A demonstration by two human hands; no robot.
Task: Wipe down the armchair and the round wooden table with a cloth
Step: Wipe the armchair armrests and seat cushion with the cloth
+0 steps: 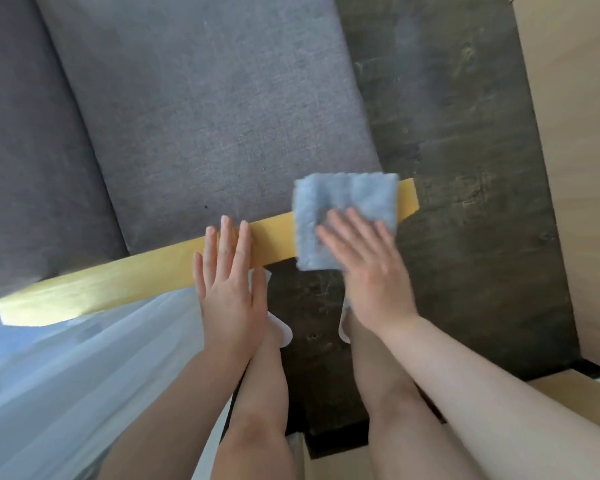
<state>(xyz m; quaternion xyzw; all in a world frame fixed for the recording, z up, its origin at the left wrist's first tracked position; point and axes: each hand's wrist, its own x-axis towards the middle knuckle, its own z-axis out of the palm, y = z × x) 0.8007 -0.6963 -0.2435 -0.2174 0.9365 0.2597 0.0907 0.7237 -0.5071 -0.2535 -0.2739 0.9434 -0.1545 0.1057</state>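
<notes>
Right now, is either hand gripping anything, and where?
No grip. The right hand presses flat on the cloth's near corner; the left hand rests on the wooden armrest.

Pale blue cloth (343, 216), yellow wooden armrest (136, 275), grey armchair cushion (222, 116).

Folded cloth on the wooden arm of a grey armchair.

The light blue, fluffy cloth (343, 216), folded square, lies flat across the far end of the yellow wooden armrest (146, 271), overhanging both edges. The armchair's (205, 116) grey fabric seat cushion lies just beyond the armrest, its back cushion at left.
</notes>
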